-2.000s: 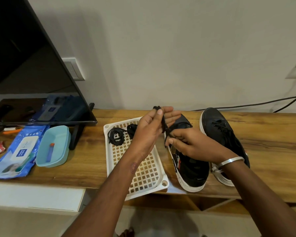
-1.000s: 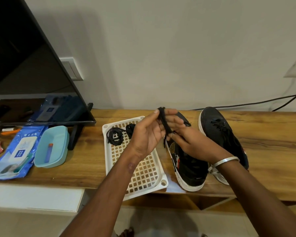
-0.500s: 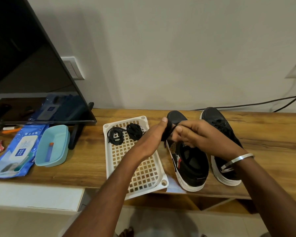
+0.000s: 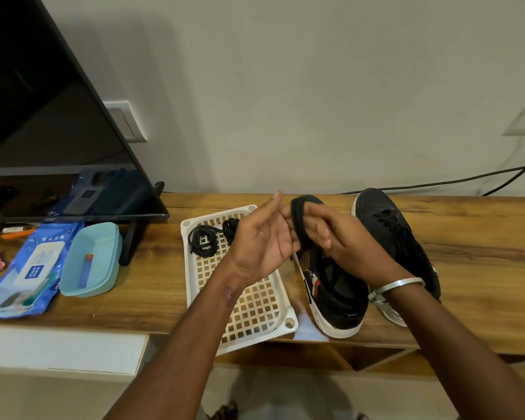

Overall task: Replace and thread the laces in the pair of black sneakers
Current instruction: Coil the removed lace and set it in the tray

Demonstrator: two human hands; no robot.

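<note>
Both hands meet over the shoes: a bundled black lace (image 4: 299,225) is looped round the straight fingers of the left hand (image 4: 262,242), palm up, while the right hand (image 4: 347,244) curls its fingers onto the same bundle. Just below them stands the unlaced sneaker (image 4: 334,286), with the laced sneaker (image 4: 394,234) beside it to the right. Left of the hands, a white tray (image 4: 255,304) carries two more coiled laces (image 4: 203,239) at its far end.
</note>
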